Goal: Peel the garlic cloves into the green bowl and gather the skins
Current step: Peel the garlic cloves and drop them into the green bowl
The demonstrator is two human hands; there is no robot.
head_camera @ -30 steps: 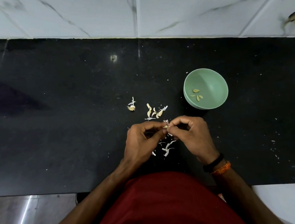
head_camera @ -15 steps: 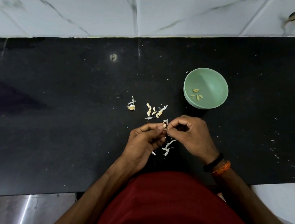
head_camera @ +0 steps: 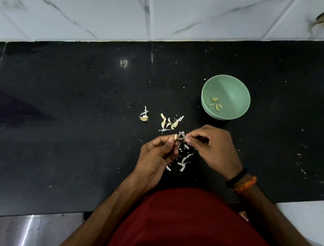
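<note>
Since a second ago the hands have drawn slightly apart, a strip of skin now stretched between them. Nearest, loose skins point(head_camera: 183, 162) lie on the black counter point(head_camera: 59, 156) beneath the hands. The left hand point(head_camera: 157, 156) pinches a garlic clove point(head_camera: 175, 136); the right hand point(head_camera: 211, 147) pinches its skin. Beyond, unpeeled cloves point(head_camera: 170, 122) wait, and farther right the green bowl point(head_camera: 232, 85) holds a few peeled cloves. This looks like mid-peel: next, strip the skin, then drop the clove in the bowl.
</note>
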